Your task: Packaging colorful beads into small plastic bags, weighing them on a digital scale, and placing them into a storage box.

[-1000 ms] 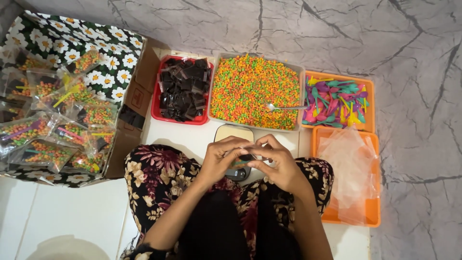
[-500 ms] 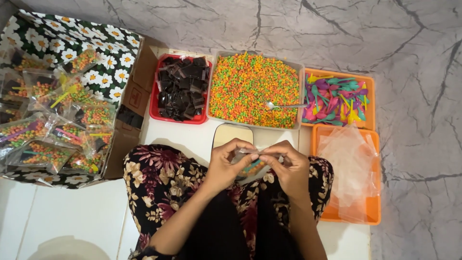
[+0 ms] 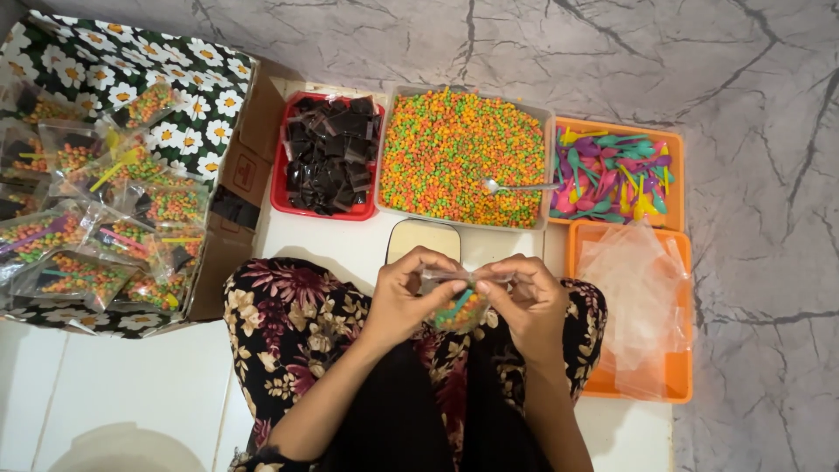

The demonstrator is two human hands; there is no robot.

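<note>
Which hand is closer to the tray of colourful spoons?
The right hand. It sits just below and left of the tray of spoons, while the left hand is farther over. Both hold the small bag of sweets.

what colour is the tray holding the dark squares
Red. The tray of dark squares shows clearly in the head view.

Left hand (image 3: 404, 293): yours, just left of frame centre, fingers curled inward, thumb and fingertips pinched shut.
Right hand (image 3: 529, 297): yours, just right of centre, mirrored pose, thumb and forefinger pinched toward the left hand.
Gap: fingertips of both hands nearly meet at mid-frame.
Forearms: bare, rising from the lower edge, converging upward.
Wrists: bent slightly inward, level with each other.
</note>
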